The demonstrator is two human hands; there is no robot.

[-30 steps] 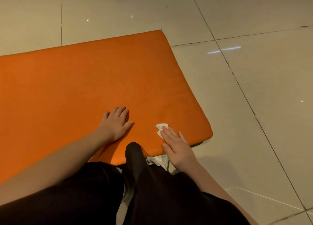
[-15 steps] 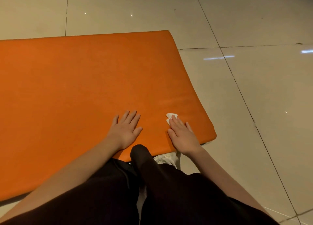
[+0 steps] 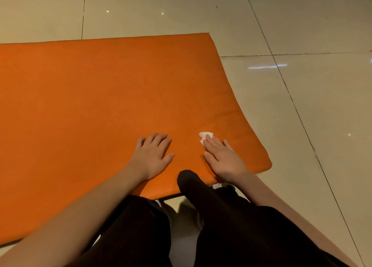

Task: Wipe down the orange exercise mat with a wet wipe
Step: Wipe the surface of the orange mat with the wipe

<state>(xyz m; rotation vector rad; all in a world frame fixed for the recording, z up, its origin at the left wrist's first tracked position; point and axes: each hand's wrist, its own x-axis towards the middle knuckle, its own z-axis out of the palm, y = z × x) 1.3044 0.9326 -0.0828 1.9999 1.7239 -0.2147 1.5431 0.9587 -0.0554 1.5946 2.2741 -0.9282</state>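
Head view: right hand (image 3: 223,158), fingers flat, presses the small white wet wipe (image 3: 205,137) on the thick orange exercise mat (image 3: 100,97) (wiping underway); left hand (image 3: 153,154) braces, fingers spread; next, probably sweep leftward

light: dim, warm | glare: white streak, pinpoint reflections on glossy beige tiled floor (image 3: 302,109), upper right | shadow: soft, lower centre | distortion: edges of flat orange rectangular mat (image 3: 100,105) bow | focus: slightly soft

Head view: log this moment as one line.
task: clean mat | left hand: flat on mat, empty | right hand: fingers straight, pressing wipe onto mat by its right edge | floor: tiled
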